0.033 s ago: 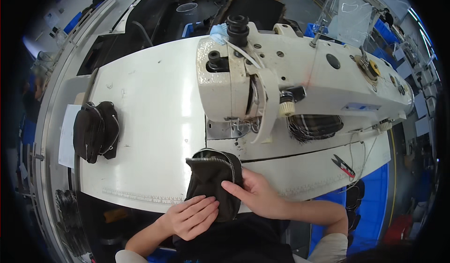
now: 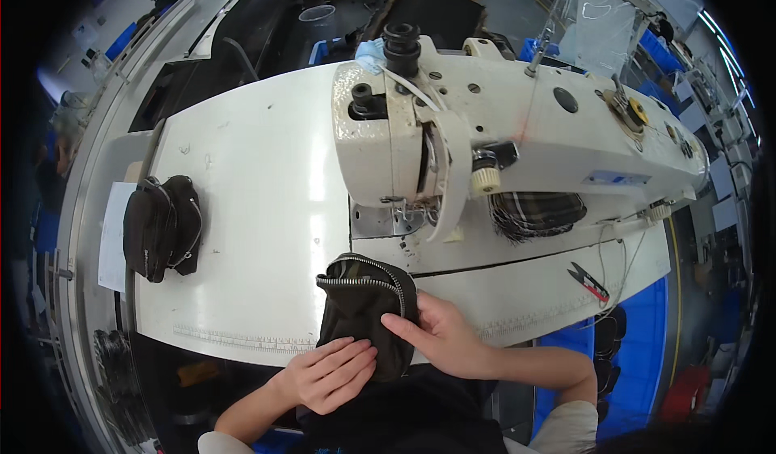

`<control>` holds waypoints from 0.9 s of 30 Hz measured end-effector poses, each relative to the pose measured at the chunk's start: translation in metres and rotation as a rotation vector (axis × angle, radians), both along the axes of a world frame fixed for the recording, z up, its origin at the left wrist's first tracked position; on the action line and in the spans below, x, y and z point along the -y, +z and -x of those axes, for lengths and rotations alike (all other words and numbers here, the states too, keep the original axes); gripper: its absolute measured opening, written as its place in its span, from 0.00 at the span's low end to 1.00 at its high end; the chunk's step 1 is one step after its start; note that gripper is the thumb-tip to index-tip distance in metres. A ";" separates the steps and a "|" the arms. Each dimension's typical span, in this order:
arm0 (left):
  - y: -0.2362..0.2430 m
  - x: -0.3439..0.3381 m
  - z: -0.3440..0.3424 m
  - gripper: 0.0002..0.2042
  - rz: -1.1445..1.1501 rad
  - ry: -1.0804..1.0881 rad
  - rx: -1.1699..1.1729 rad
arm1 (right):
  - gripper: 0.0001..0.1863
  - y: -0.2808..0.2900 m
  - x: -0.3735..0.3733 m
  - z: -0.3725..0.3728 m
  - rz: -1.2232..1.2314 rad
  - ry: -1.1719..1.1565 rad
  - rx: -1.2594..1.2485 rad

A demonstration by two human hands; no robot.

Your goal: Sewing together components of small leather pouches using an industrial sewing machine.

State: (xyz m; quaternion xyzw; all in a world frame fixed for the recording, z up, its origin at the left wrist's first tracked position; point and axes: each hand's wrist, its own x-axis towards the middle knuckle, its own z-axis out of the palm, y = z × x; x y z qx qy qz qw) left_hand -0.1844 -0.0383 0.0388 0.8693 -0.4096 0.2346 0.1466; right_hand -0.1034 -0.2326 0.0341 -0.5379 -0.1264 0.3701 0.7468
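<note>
A dark zippered pouch is held upright at the table's front edge, its silver zipper undone and its top gaping a little. A patterned lining shows inside. My left hand grips the lower left front, fingers laid together across it; the thumb is hidden. My right hand clasps the right side with the thumb on the front and the other fingers mostly behind. Just beyond the pouch is the presser foot area of a white sewing machine.
Similar dark pouches stand at the left of the white table. A stack of plaid fabric pieces lies under the machine arm. Red-handled thread snips rest at the right, above a blue bin holding dark pieces.
The pouch's mouth gapes slightly wider, showing more lining. Both hands keep their hold. The whole view has shifted slightly.
</note>
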 end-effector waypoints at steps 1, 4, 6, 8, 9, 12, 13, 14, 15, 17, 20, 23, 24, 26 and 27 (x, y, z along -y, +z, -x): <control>-0.002 0.001 0.001 0.06 0.010 -0.016 0.003 | 0.14 0.003 0.003 0.005 -0.002 -0.010 -0.010; -0.008 0.007 0.001 0.06 0.077 -0.105 0.065 | 0.16 0.009 0.016 0.018 0.012 -0.069 -0.023; -0.010 0.017 0.001 0.06 0.152 -0.160 0.030 | 0.20 0.010 0.033 0.025 0.049 -0.077 0.081; -0.012 0.025 -0.001 0.07 0.148 -0.190 0.054 | 0.24 0.022 0.057 0.034 0.088 -0.223 0.163; -0.012 0.024 -0.001 0.07 0.109 -0.158 0.079 | 0.27 0.029 0.069 0.038 0.093 -0.306 0.246; -0.019 0.010 0.016 0.05 0.198 -0.046 0.036 | 0.34 0.046 0.131 0.062 0.142 -0.651 0.315; -0.025 0.007 0.017 0.04 0.232 -0.015 0.013 | 0.35 0.045 0.159 0.075 0.121 -0.857 0.308; -0.033 0.002 0.013 0.04 0.240 -0.049 0.002 | 0.36 0.045 0.176 0.080 0.016 -1.068 0.348; -0.039 0.003 0.007 0.06 0.309 -0.103 0.033 | 0.35 0.048 0.208 0.098 0.091 -1.236 0.361; -0.043 0.016 0.000 0.09 0.412 -0.193 0.049 | 0.35 0.056 0.278 0.157 0.257 -1.366 0.277; -0.032 0.022 0.001 0.11 0.312 -0.239 -0.075 | 0.28 0.010 0.378 0.252 1.151 -1.472 0.018; -0.026 0.020 -0.007 0.14 0.286 -0.221 -0.110 | 0.20 -0.021 0.392 0.265 1.777 -1.393 0.165; -0.024 0.015 -0.007 0.14 0.272 -0.197 -0.108 | 0.16 -0.021 0.376 0.239 1.602 -1.427 0.215; -0.016 0.002 -0.004 0.04 0.238 0.026 -0.096 | 0.11 -0.012 0.315 0.163 1.251 -1.402 0.335; -0.010 -0.015 0.001 0.04 0.188 0.110 -0.079 | 0.10 -0.006 0.271 0.123 1.098 -1.262 0.404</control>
